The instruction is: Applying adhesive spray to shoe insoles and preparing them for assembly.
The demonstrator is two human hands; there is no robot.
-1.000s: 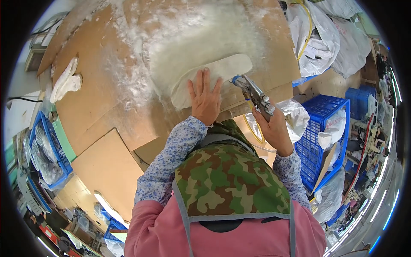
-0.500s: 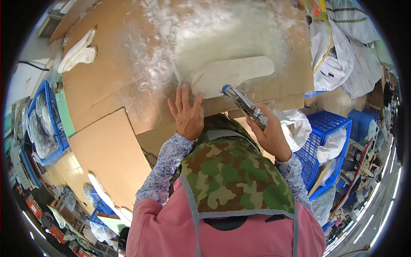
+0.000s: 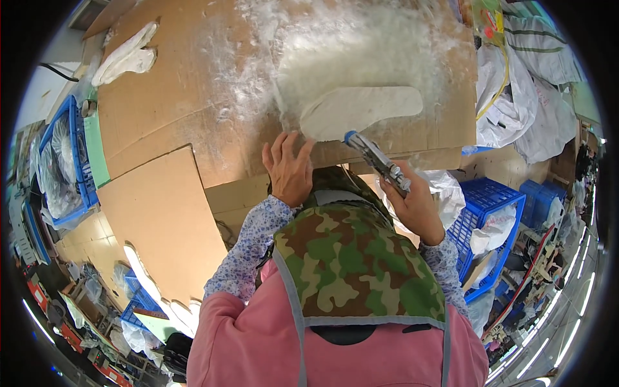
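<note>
A white, insole-shaped flat piece point(image 3: 361, 111) lies on the cardboard work surface point(image 3: 161, 122), close to its near edge. My left hand point(image 3: 290, 169) rests at that edge with fingers apart and slightly bent. Its fingertips are by the left end of the insole-shaped piece and hold nothing. My right hand point(image 3: 414, 201) is wrapped round a metal spray gun point(image 3: 377, 161) with a blue nozzle. The nozzle points up and left, just short of the piece's near edge. White fuzzy residue point(image 3: 348, 61) covers the cardboard beyond the piece.
More white cut pieces point(image 3: 129, 57) lie at the far left of the cardboard. A second cardboard sheet point(image 3: 161, 226) is at near left. Blue crates point(image 3: 483, 222) stand on both sides, with white sacks point(image 3: 509, 109) at the right. A yellow hose point(image 3: 496, 90) hangs there.
The view has shifted slightly. My left fingers are more bent than before. The insole-shaped piece's left end shows more clearly. The spray gun stays in my right hand near the piece.
</note>
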